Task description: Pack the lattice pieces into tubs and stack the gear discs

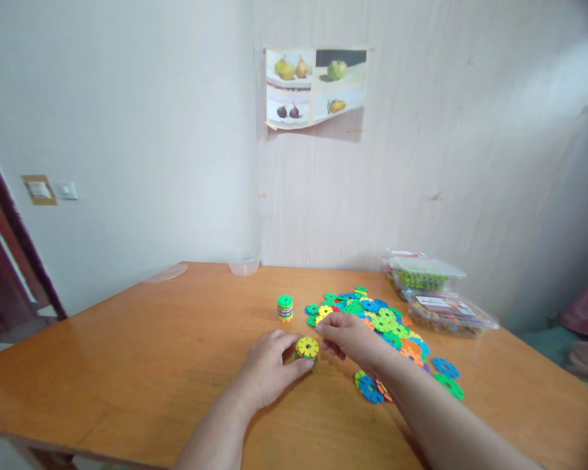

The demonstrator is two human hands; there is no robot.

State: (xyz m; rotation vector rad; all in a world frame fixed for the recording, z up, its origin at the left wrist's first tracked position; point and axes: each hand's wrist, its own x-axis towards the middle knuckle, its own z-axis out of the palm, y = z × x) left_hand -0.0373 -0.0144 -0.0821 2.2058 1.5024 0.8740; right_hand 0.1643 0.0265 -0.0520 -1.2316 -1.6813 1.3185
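My left hand point(270, 365) rests on the orange wooden table point(142, 365), its thumb and fingers closed around a short stack of plastic discs with a yellow one on top point(306, 347). My right hand point(345, 336) sits just right of that stack, fingers curled in a pinch; what they hold is hidden. A taller finished stack with a green top point(285, 308) stands farther back. A loose pile of green, blue, orange and yellow discs point(387, 323) spreads to the right of my right hand.
Two clear plastic boxes of discs point(431, 277) lie at the back right. A clear tub point(245, 264) and its lid point(166, 273) sit against the wall. A few stray discs point(370, 386) lie by my right forearm.
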